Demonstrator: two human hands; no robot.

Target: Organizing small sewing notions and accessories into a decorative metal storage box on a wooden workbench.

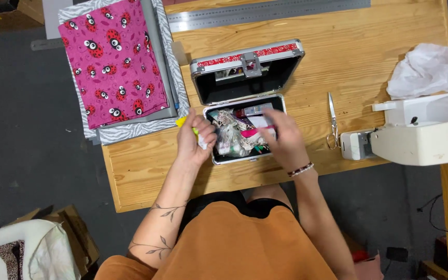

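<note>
Wooden table bears our open metal case. Our left hand clenches a yellow item; our right hand grasps a pink pen over it.

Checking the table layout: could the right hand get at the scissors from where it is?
Probably yes. The right hand is over the open case, and the scissors lie flat on bare table just beside it, nothing between.

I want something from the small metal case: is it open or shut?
Open: the case's lid stands tilted back, and its tray of sewing bits shows.
</note>
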